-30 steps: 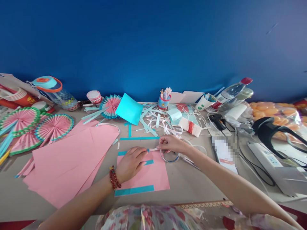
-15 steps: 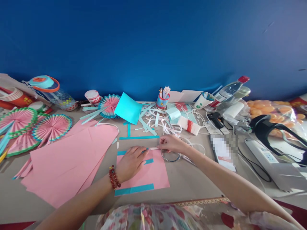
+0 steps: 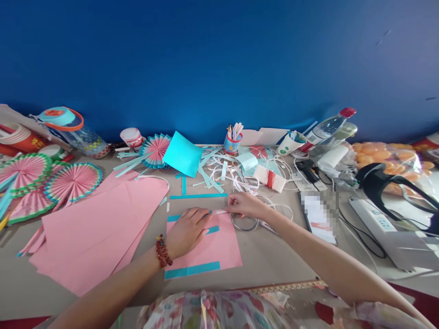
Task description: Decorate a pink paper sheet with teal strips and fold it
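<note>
A pink sheet of paper [image 3: 226,249] with blue paper strips [image 3: 192,270] on it lies in front of me. My left hand [image 3: 190,228] rests flat on its upper part, fingers stretched out. At the sheet's top edge, my right hand [image 3: 245,204] pinches the right end of a short whitish strip [image 3: 218,211], which looks like tape backing; the fingertips partly hide it. A loop of clear tubing or tape roll [image 3: 245,229] lies just under the right hand. One long blue strip [image 3: 199,197] lies on the table just beyond the sheet.
Pink sheets [image 3: 99,233] and folded paper fans [image 3: 73,182] lie left. Behind are a bright blue sheet [image 3: 183,154], paper scraps [image 3: 236,176], a pen cup [image 3: 232,142] and red thread [image 3: 274,180]. Right are a phone [image 3: 317,217], glue gun [image 3: 308,171], bottle [image 3: 325,130] and power strip [image 3: 380,221].
The whitish strip at the sheet's top edge now looks pinker and less white near the right fingertips. Both hands have stayed almost in place; the view has shifted very slightly.
</note>
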`<state>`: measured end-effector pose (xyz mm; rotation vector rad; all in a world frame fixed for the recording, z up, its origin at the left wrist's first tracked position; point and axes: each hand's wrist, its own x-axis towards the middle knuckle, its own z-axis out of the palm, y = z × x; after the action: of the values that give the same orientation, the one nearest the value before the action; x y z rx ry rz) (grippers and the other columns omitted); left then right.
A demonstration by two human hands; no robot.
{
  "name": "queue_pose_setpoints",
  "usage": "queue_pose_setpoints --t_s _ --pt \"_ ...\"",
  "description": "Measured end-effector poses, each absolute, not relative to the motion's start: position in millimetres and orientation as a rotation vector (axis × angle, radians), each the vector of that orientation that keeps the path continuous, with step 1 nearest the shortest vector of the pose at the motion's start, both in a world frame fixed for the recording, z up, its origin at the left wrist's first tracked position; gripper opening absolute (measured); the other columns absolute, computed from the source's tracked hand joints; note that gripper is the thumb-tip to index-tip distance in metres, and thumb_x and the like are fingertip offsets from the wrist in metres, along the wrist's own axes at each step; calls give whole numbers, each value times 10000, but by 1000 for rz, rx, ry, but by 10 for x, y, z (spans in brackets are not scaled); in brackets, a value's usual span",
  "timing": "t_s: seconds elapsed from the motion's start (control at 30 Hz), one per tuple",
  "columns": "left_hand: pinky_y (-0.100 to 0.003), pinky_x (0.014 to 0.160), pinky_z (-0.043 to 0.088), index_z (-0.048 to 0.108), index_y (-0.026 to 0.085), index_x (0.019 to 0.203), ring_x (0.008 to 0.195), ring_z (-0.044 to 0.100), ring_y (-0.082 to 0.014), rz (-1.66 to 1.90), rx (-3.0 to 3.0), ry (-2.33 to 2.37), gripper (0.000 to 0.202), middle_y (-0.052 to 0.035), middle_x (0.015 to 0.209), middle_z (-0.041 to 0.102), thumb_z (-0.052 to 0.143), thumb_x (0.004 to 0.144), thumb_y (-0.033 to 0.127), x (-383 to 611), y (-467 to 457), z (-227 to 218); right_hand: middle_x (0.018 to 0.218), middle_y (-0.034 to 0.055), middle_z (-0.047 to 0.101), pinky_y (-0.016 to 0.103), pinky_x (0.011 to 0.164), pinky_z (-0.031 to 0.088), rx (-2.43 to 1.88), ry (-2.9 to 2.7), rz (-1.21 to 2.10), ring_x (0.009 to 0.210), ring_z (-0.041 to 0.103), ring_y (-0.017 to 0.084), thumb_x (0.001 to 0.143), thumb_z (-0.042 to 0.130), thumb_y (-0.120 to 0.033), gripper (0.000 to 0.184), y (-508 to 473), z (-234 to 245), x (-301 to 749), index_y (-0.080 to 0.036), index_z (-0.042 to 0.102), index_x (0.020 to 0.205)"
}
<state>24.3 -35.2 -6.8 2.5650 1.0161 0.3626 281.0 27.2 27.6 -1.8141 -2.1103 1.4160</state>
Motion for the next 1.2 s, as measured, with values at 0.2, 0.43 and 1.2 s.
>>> queue_pose_setpoints --t_s 0.2,0.43,1.2 --pt "-438 991 429 482 213 1309 1167 490 -247 417 2522 1011 403 -85 1280 555 491 908 181 233 -356 -78 625 -38 598 214 494 368 -1787 -2105 1410 484 576 104 781 641 -485 306 275 224 2847 -197 551 730" --pt "-439 999 435 492 216 1308 1169 499 -241 421 2505 1004 394 -86 1273 560 483 914 191 232 -354 -100 646 -25 619 206 497 391 -1753 -2069 1422 545 598 114 791 645 -497 312 274 187 2864 -198 569 740" --pt "-451 1009 441 503 215 1302 1189 505 -248 457 2480 1021 386 -95 1276 568 503 916 202 222 -357 -87 641 -24 598 226 569 438 -1509 -1836 1684 638 616 134 700 722 -608 464 265 340 2754 -175 564 742"
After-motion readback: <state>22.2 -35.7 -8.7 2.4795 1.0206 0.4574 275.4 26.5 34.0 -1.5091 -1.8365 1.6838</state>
